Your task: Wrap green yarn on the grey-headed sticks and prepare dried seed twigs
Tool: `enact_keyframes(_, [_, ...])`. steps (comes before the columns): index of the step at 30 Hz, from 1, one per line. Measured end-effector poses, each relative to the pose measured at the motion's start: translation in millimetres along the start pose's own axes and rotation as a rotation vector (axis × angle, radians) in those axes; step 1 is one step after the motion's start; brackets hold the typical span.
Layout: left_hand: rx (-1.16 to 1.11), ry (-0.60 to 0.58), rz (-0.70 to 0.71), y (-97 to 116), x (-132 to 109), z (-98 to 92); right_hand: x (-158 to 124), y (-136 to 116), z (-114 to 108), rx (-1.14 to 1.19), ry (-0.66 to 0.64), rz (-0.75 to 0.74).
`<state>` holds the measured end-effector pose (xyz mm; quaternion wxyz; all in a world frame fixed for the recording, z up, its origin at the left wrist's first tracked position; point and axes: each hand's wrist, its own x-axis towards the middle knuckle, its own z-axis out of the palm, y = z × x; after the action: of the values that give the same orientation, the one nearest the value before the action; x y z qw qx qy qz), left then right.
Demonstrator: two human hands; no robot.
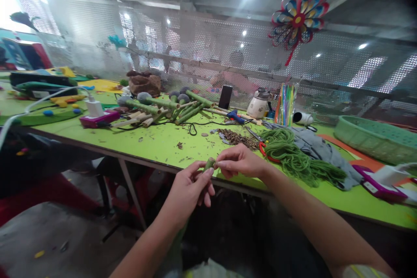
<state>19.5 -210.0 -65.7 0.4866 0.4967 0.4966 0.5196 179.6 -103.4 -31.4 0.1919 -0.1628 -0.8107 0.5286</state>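
Observation:
My left hand [195,184] is closed around a green yarn-wrapped stick [209,164], whose upper end pokes out between thumb and fingers. The rest of the stick runs down behind the hand and is mostly hidden. Beside that end, my right hand [239,160] is pinched, fingertips almost touching the stick; what sits between them is too small to make out. Behind the right hand lies a heap of small brown pieces [239,138]. To its right are red-handled scissors [265,150] and a loose skein of green yarn [286,152].
Several green-wrapped sticks with grey round ends [182,104] lie piled on the green table [156,143]. Farther back stand a phone [225,97], a white jug [259,103] and a blue glue gun [235,116]. Purple power strips [99,119] and a green basket [374,139] flank the work area.

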Motion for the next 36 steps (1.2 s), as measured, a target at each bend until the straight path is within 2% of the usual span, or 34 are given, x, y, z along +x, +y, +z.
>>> enact_keyframes(5, [0.025, 0.021, 0.023, 1, 0, -3.8, 0, 1, 1, 0.017, -0.002, 0.005])
enact_keyframes(12, [-0.09, 0.004, -0.016, 6, -5, -4.8, 0, 5, -1, 0.02, -0.008, -0.002])
enact_keyframes(21, [-0.194, 0.057, -0.015, -7, 1, -5.6, 0, 3, 0, 0.004, -0.007, 0.008])
enact_keyframes(29, [-0.103, 0.087, -0.032, 7, -3, 1.2, 0, 3, 1, -0.004, 0.006, 0.019])
enact_keyframes(36, [0.007, 0.128, 0.015, -2, 0, -0.9, 0, 1, 0, 0.003, -0.002, 0.022])
